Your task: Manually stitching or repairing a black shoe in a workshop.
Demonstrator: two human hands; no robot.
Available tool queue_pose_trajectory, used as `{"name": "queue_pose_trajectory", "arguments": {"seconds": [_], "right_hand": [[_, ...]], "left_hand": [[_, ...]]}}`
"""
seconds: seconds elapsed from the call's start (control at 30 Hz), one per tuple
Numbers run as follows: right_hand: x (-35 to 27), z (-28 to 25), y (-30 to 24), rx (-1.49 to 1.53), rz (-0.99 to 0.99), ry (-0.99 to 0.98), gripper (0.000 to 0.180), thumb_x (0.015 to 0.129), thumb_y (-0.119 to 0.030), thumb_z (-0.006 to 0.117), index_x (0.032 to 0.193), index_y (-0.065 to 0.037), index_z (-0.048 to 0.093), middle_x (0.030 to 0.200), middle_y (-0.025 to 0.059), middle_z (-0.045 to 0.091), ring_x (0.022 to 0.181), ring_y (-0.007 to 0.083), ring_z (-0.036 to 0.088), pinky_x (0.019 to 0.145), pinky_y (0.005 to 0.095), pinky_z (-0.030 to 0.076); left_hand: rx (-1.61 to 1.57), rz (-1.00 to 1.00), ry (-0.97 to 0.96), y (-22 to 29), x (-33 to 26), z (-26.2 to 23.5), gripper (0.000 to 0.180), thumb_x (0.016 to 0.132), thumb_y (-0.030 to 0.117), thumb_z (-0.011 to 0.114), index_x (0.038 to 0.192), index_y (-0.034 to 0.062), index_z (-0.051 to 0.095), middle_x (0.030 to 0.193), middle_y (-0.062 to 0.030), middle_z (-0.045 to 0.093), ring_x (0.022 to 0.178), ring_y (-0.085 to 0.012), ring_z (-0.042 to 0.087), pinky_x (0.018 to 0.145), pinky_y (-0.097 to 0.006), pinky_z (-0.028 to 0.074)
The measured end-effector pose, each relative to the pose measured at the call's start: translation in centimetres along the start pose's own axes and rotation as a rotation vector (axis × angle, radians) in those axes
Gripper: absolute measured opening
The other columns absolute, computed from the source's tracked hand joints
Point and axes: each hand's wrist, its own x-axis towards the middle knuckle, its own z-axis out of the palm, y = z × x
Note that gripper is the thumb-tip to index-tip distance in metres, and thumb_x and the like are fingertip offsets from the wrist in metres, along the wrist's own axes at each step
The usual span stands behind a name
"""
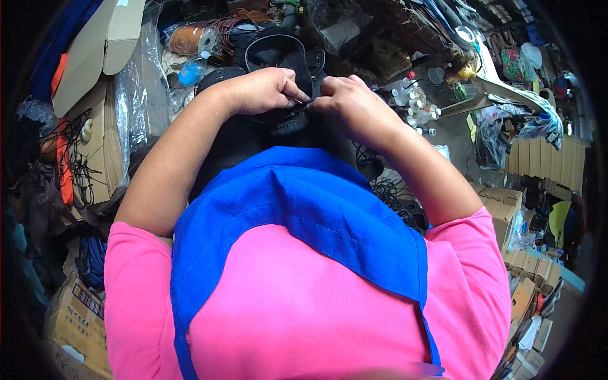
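Left hand and right hand are close together at the upper centre of the frame, fingertips almost meeting at a black item with a rounded opening. Both have curled fingers, but I cannot tell whether either grip is closed on the item or on something small. A blue apron lies below them. An orange spool and a blue-tinted bottle sit at the upper left, small bottles at the upper right.

Cardboard left, bottles right, hands between
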Motion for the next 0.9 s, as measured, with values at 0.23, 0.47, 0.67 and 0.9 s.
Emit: {"name": "queue_pose_trajectory", "arguments": {"seconds": [0.23,0.47,0.67,0.9], "right_hand": [[2.3,-0.4,-0.7,-0.169,-0.040,-0.194,0.016,0.078,-0.016,0.057,0.087,-0.011,0.069,0.088,0.0119,0.059,0.089,0.0279,0.060,0.080,0.0381,0.044],[1.7,1.0,0.2,0.112,0.129,-0.167,0.017,0.080,-0.014,0.056,0.091,-0.011,0.068,0.092,0.0170,0.060,0.088,0.0355,0.062,0.077,0.0425,0.051],[1.0,2.6,1.5,0.548,0.305,-0.047,0.019,0.075,-0.015,0.069,0.093,-0.010,0.068,0.084,0.0167,0.063,0.081,0.0288,0.064,0.073,0.0361,0.051],[-4.0,1.2,3.7,1.526,0.615,-0.089,0.023,0.085,-0.029,0.066,0.080,-0.007,0.061,0.061,-0.0044,0.048,0.054,0.0054,0.040,0.052,0.0227,0.032]], "left_hand": [[0.091,0.031,0.191,-0.7,0.2,1.0,0.027,0.069,0.003,0.072,0.096,0.0055,0.068,0.095,-0.0079,0.055,0.095,-0.0221,0.056,0.083,-0.032,0.046],[0.061,0.097,0.328,-1.5,-0.2,2.0,0.027,0.064,0.004,0.076,0.090,0.0073,0.069,0.100,-0.0071,0.056,0.094,-0.0237,0.057,0.084,-0.031,0.047],[0.143,-0.002,0.687,0.9,-1.7,3.6,0.042,0.066,0.008,0.076,0.105,0.0094,0.062,0.107,-0.0117,0.056,0.100,-0.0311,0.057,0.087,-0.037,0.047],[0.177,-0.189,0.417,2.3,-9.9,4.6,0.026,0.081,0.014,0.065,0.104,0.0011,0.062,0.097,-0.0173,0.065,0.092,-0.0342,0.061,0.084,-0.039,0.049]]}}
